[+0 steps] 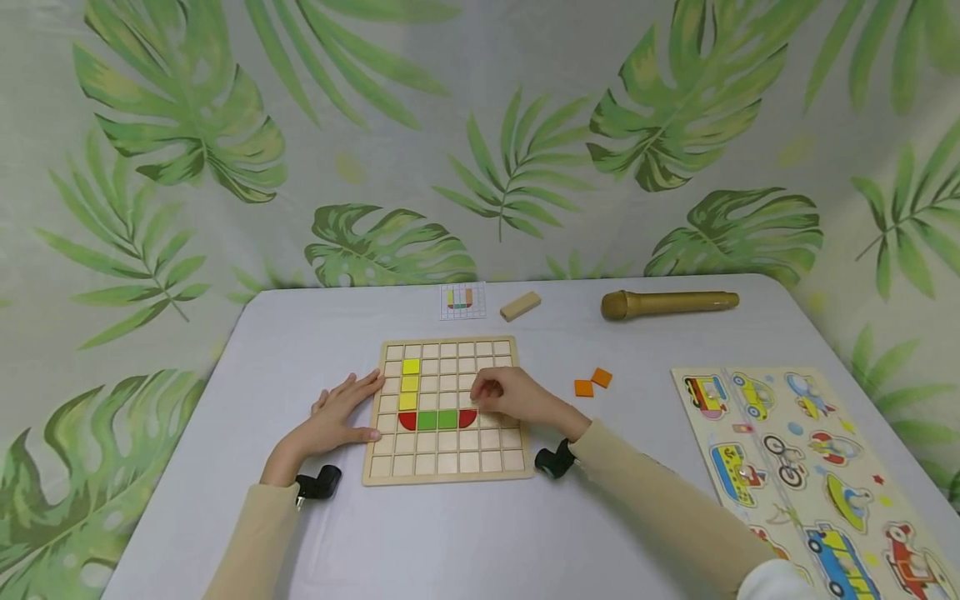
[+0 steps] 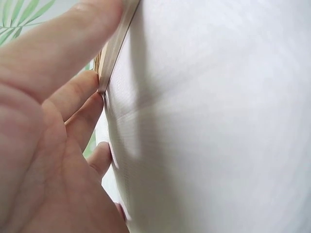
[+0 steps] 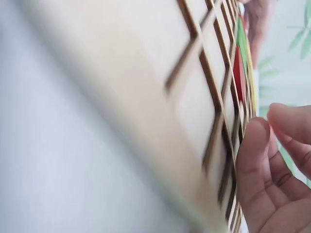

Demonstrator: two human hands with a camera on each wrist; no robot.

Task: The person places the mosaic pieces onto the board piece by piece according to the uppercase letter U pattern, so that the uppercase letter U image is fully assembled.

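Note:
A wooden grid board [image 1: 450,467] lies on the table. Three yellow square tiles [image 1: 409,383] form a column on it. Below them, two green tiles [image 1: 437,420] sit between two red rounded corner tiles [image 1: 467,418]. My left hand [image 1: 330,423] rests at the board's left edge, fingers spread and touching its side [image 2: 116,53]. Over the right part of the board is my right hand [image 1: 517,396], its fingers bent just above the right red tile. Thumb and fingertips [image 3: 255,133] come close together in the right wrist view; I cannot tell whether something is between them.
Two orange square tiles [image 1: 592,382] lie right of the board. Behind it are a small pattern card [image 1: 462,302] and a wooden block [image 1: 521,306]. A gold microphone [image 1: 667,304] lies at the back right. A vehicle picture puzzle [image 1: 795,475] covers the table's right side.

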